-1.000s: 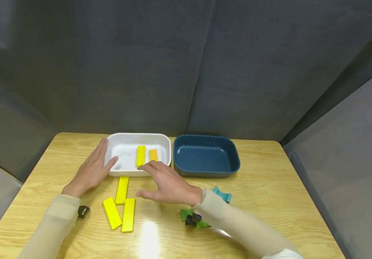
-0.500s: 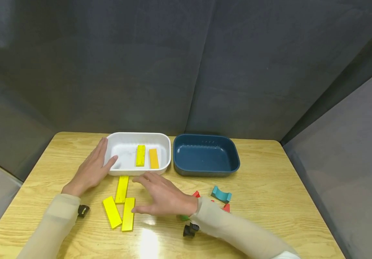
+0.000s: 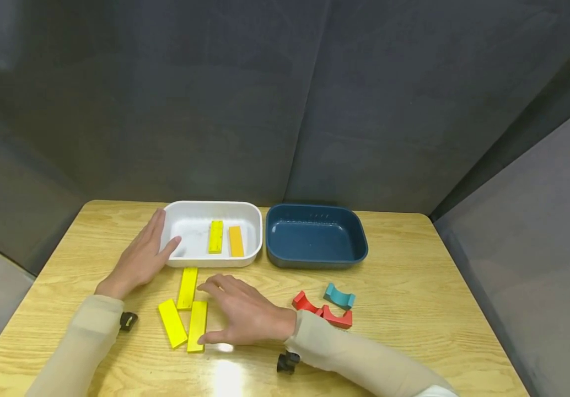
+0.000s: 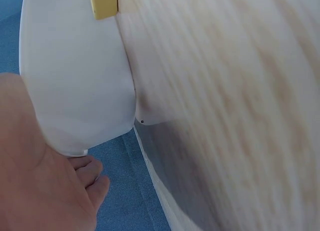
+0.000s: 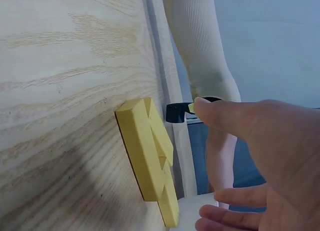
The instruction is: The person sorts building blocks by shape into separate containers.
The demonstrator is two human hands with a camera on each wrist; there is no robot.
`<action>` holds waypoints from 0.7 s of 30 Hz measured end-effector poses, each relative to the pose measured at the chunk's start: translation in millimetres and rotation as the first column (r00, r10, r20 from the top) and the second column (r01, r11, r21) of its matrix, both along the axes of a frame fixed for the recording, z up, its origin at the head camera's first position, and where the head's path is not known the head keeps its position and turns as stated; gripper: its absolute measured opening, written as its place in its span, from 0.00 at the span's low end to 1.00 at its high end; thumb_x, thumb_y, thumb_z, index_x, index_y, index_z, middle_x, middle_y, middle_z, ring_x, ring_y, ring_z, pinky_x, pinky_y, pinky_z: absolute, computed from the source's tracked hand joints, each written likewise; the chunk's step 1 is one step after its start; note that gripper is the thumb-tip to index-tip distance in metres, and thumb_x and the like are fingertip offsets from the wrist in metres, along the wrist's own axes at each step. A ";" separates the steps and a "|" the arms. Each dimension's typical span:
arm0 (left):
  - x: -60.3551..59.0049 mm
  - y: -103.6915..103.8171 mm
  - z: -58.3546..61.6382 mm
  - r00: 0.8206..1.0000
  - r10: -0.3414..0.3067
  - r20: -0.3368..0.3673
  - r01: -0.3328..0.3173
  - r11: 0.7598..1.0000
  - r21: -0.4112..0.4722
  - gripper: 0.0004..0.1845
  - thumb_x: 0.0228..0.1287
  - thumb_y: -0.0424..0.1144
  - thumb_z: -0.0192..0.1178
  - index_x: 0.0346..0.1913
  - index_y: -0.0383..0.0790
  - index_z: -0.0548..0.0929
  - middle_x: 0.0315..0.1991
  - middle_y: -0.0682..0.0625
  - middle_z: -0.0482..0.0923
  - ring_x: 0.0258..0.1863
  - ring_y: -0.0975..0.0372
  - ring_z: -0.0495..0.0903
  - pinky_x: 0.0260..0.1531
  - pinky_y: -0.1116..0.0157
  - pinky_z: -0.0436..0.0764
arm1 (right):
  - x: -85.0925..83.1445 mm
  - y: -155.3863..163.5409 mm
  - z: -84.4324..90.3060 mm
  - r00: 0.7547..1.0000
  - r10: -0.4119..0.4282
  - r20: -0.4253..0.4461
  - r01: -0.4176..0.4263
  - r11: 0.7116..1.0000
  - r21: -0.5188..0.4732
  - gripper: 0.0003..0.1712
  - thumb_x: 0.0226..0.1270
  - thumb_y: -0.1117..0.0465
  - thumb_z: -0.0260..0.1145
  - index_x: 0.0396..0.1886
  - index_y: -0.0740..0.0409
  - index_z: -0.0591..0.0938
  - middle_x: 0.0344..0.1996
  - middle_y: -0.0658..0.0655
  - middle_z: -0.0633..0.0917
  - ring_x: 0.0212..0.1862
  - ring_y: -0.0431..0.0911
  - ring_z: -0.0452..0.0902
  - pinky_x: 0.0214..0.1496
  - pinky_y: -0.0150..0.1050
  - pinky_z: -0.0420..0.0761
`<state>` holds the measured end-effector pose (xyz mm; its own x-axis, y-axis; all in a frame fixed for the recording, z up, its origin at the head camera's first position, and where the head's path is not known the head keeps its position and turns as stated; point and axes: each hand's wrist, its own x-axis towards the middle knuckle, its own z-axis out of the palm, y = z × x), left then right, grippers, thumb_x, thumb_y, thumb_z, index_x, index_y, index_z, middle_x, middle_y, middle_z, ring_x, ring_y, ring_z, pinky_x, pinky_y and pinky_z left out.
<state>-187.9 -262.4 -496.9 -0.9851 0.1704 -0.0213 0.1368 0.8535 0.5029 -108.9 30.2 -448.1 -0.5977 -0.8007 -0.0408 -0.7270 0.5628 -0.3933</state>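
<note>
A white tray [image 3: 171,214] holds a yellow block [image 3: 216,237] and an orange block [image 3: 236,241]. My left hand [image 3: 142,257] lies flat against the tray's left side, thumb on its front wall; the left wrist view shows the tray wall [image 4: 80,91] beside my palm. Three yellow planks lie in front of the tray: one [image 3: 187,288] near it, one [image 3: 172,323] to the left, one [image 3: 197,326] beside it. My right hand [image 3: 235,311] hovers open over the planks, thumb by the near one. The right wrist view shows the planks [image 5: 147,158] close below my fingers.
An empty dark blue tray [image 3: 315,238] sits right of the white one. Two red arch blocks [image 3: 321,311] and a teal arch block [image 3: 339,296] lie on the wooden table [image 3: 414,286] right of my right arm. Grey fabric walls enclose the table.
My right hand has drawn back from the white tray, leaving the orange block there, and moved down-left over the yellow planks. The red arch blocks have come into sight. The left hand stayed still.
</note>
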 end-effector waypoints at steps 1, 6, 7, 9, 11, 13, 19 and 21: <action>-0.3 -0.1 -0.1 1.000 -0.002 -0.001 0.002 1.000 0.000 0.50 0.84 0.67 0.40 0.87 0.40 0.30 0.88 0.41 0.27 0.86 0.38 0.40 0.79 0.31 0.49 | 0.2 -0.7 -1.0 1.000 0.002 0.005 -0.002 1.000 0.006 0.53 0.65 0.32 0.76 0.80 0.55 0.70 0.72 0.53 0.75 0.68 0.44 0.73 0.69 0.37 0.78; 0.5 -0.4 0.6 1.000 -0.004 0.000 0.004 1.000 0.008 0.50 0.84 0.67 0.39 0.87 0.39 0.30 0.88 0.42 0.26 0.86 0.38 0.39 0.79 0.31 0.49 | 2.2 -4.9 -6.1 1.000 -0.002 0.027 0.001 0.999 0.038 0.54 0.65 0.31 0.75 0.80 0.56 0.71 0.72 0.52 0.75 0.69 0.42 0.72 0.71 0.35 0.75; 0.4 -0.2 0.4 1.000 -0.004 -0.001 0.004 1.000 0.011 0.50 0.84 0.67 0.39 0.87 0.39 0.30 0.89 0.41 0.26 0.86 0.38 0.39 0.79 0.31 0.49 | 2.6 -5.4 -7.1 1.000 -0.003 0.027 0.002 0.999 0.042 0.54 0.64 0.30 0.75 0.80 0.55 0.71 0.71 0.51 0.75 0.68 0.42 0.72 0.70 0.35 0.76; 0.2 0.1 0.1 1.000 -0.005 -0.005 0.005 1.000 0.013 0.50 0.84 0.67 0.40 0.87 0.39 0.30 0.89 0.41 0.27 0.86 0.38 0.40 0.79 0.31 0.49 | 3.2 -6.0 -9.1 1.000 -0.006 0.024 0.005 0.999 0.048 0.54 0.64 0.30 0.76 0.80 0.55 0.71 0.69 0.50 0.76 0.66 0.41 0.73 0.69 0.33 0.76; 0.6 0.0 -0.1 1.000 -0.005 -0.007 0.005 1.000 0.012 0.50 0.84 0.66 0.40 0.87 0.40 0.30 0.89 0.42 0.27 0.86 0.38 0.40 0.79 0.32 0.49 | 3.6 -7.2 -12.0 1.000 -0.006 0.022 0.005 0.999 0.049 0.54 0.63 0.29 0.76 0.79 0.55 0.72 0.67 0.49 0.76 0.63 0.40 0.73 0.66 0.32 0.76; 1.0 0.3 -0.1 1.000 -0.006 -0.008 0.006 1.000 0.013 0.49 0.84 0.66 0.40 0.87 0.40 0.30 0.89 0.43 0.26 0.86 0.38 0.40 0.79 0.32 0.50 | 3.6 -8.0 -15.0 1.000 -0.004 0.018 0.003 0.999 0.050 0.54 0.62 0.29 0.76 0.78 0.55 0.73 0.66 0.49 0.76 0.62 0.40 0.73 0.65 0.31 0.76; 0.6 0.6 0.7 1.000 -0.003 -0.008 0.003 1.000 0.016 0.49 0.84 0.66 0.40 0.87 0.40 0.31 0.89 0.42 0.27 0.86 0.38 0.40 0.79 0.32 0.50 | 3.7 -10.7 -21.5 1.000 -0.002 0.018 0.001 0.998 0.064 0.58 0.61 0.28 0.76 0.80 0.58 0.70 0.69 0.51 0.73 0.64 0.41 0.71 0.66 0.30 0.75; 0.3 0.4 0.0 1.000 0.000 -0.009 0.000 1.000 0.018 0.49 0.84 0.66 0.40 0.87 0.40 0.31 0.89 0.41 0.28 0.86 0.38 0.40 0.79 0.31 0.50 | 3.8 -11.8 -22.9 1.000 0.004 0.014 -0.005 0.997 0.078 0.60 0.60 0.27 0.76 0.81 0.58 0.69 0.70 0.51 0.73 0.63 0.40 0.71 0.66 0.29 0.75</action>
<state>-187.5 -262.0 -496.9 -0.9853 0.1706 -0.0090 0.1415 0.8446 0.5164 -105.1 18.4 -471.0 -0.5930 -0.7974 -0.1116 -0.7243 0.5888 -0.3588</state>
